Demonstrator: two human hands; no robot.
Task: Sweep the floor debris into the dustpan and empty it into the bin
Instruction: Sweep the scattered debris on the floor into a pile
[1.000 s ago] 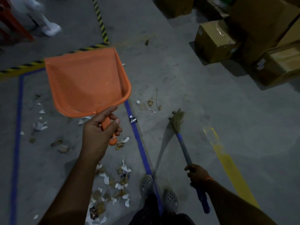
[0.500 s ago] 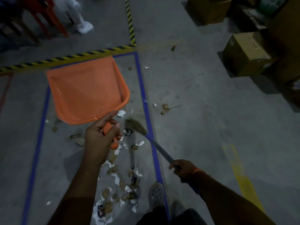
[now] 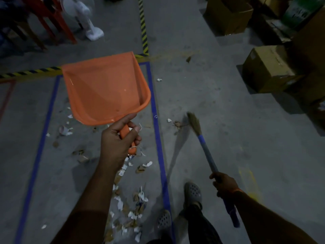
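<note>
Sweeping too hard with the broom [image 3: 194, 123] gripped by the right hand [image 3: 224, 184] risks scattering paper scraps [image 3: 131, 205] past the raised orange dustpan [image 3: 105, 88], whose handle the left hand [image 3: 117, 143] clasps

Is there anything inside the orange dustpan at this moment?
The dustpan, held up by the left hand, looks empty apart from a pale speck or two. The scraps lie on the floor; whatever lies directly beneath the pan is hidden.

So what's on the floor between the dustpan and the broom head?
In the head view: a blue tape line, then a white scrap and brown bits beside the broom head.
</note>
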